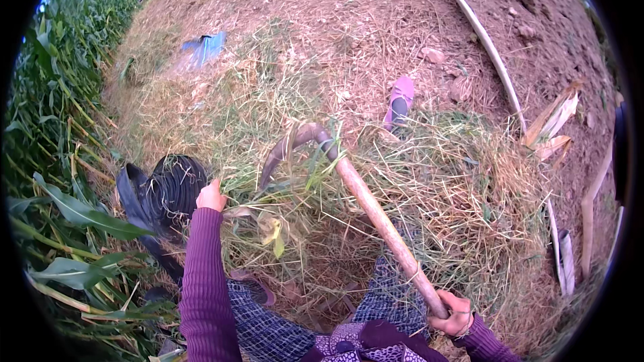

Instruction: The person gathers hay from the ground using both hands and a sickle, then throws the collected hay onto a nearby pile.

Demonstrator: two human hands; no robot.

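Note:
My right hand [453,314] grips the lower end of a long wooden handle belonging to a sickle [387,231]. Its curved metal blade [282,153] arcs leftward over loose cut hay [468,171], and a few green blades of grass hang on the metal near the handle. At the left, my left hand [211,196] is closed around some grass stalks [236,181] at the hay's edge. Just beside that hand lies a roll of black ribbed hose [176,186]. The sickle's tip points down into the stalks, partly hidden among them.
Green maize plants [60,100] crowd the left side. A foot in a pink shoe [401,90] shows past the hay. A pale pole [485,42] slants across bare soil, with a dry maize husk [553,120] near its lower end. Blue plastic [206,49] lies farther off.

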